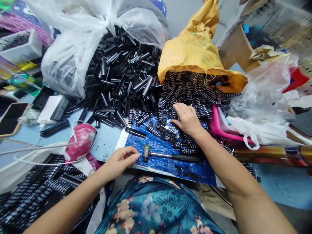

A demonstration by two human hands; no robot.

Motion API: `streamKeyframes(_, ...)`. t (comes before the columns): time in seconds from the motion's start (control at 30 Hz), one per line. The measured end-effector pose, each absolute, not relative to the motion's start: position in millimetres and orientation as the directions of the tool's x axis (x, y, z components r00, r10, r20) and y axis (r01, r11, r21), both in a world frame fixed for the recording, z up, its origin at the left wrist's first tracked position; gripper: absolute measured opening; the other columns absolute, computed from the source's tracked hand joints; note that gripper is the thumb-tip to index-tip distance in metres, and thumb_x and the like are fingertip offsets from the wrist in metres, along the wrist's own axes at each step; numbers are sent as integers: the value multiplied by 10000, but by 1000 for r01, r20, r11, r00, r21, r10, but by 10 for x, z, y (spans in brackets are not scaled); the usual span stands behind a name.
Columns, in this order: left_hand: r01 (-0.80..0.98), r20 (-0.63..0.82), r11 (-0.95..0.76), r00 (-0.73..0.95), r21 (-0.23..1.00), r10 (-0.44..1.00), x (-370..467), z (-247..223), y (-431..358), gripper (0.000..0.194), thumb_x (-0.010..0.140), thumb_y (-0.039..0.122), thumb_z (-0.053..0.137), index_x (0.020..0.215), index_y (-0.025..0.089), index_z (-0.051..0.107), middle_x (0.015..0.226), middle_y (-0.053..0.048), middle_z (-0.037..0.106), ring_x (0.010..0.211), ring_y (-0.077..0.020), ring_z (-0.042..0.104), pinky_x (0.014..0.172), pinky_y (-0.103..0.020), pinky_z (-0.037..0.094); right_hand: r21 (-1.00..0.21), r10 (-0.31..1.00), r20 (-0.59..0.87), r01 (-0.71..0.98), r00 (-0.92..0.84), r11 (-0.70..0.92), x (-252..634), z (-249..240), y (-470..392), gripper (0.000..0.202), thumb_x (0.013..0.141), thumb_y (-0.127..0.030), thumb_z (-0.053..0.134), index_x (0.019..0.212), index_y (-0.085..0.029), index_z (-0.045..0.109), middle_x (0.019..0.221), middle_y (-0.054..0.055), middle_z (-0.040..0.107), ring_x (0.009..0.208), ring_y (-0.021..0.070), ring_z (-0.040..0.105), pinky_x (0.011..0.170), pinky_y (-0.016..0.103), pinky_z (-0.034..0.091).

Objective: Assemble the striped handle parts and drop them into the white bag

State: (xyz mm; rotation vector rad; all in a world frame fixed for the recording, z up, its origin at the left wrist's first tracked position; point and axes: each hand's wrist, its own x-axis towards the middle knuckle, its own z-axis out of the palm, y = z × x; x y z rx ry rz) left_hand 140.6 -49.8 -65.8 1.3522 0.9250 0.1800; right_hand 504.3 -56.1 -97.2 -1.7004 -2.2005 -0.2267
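Observation:
My left hand [124, 159] is at the front edge of the blue sheet [136, 142], thumb and fingers close together; whether anything is between them is hidden. Beside it lies a small hammer [161, 155] with a black handle. My right hand [186, 118] reaches over the pile of black-and-white patterned pieces [190, 92] that spills from a yellow sack [192, 53]; its thumb and fingers are apart, and small round black parts [167, 128] lie by them. One black tube-like piece [135, 132] rests on the sheet. Behind it is a large heap of black pieces [122, 78].
Left are a pink-and-white cloth item [81, 141] with a white cable, a white box-shaped device [51, 109] and a phone [12, 118]. A container of patterned strips [36, 195] stands lower left. Right are a pink plastic frame [219, 125], clear bags [263, 87] and a shiny gold tube [273, 156].

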Motion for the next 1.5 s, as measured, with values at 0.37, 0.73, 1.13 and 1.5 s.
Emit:
streamKeyframes(0.37, -301, -276, 446, 469, 843, 839, 2285, -666, -697, 400, 829, 516, 739, 1041, 179, 709, 1061, -52, 694, 981, -153, 628, 868, -241, 494, -292, 690, 688, 786, -224, 546, 3656, -821, -1489, 500, 1094, -348, 613, 1530, -214, 409, 1369, 130, 568, 1310, 318, 497, 1105, 496, 410)
streamKeyframes(0.73, -248, -436, 573, 441, 781, 785, 1991, -663, -792, 489, 832, 517, 725, 1116, 151, 569, 713, 3, 625, 481, -68, 493, 458, -172, 358, -442, 811, 584, 848, 26, 291, 4414, -790, -965, 151, 1093, -229, 525, 1131, -156, 652, 1073, 103, 668, 979, 267, 633, 913, 389, 503)
streamKeyframes(1.13, -218, -497, 678, 533, 702, 685, 1968, -711, -655, 527, 778, 534, 759, 1073, 133, 585, 672, 4, 601, 449, -70, 468, 416, -177, 303, -92, 951, 228, 968, -208, 234, 4872, -1210, -411, 174, 974, -149, 534, 1041, -137, 694, 1053, 149, 602, 918, 314, 561, 824, 411, 496)
streamKeyframes(1.5, -52, -388, 565, 674, 824, 629, 2058, -715, -833, 429, 855, 532, 688, 999, 137, 604, 690, 1, 619, 465, -56, 483, 456, -187, 324, -939, 954, -57, -341, 294, 49, 3606, -992, -1358, 337, 957, -544, 736, 1002, -248, 582, 965, 37, 698, 881, 258, 697, 788, 402, 634)
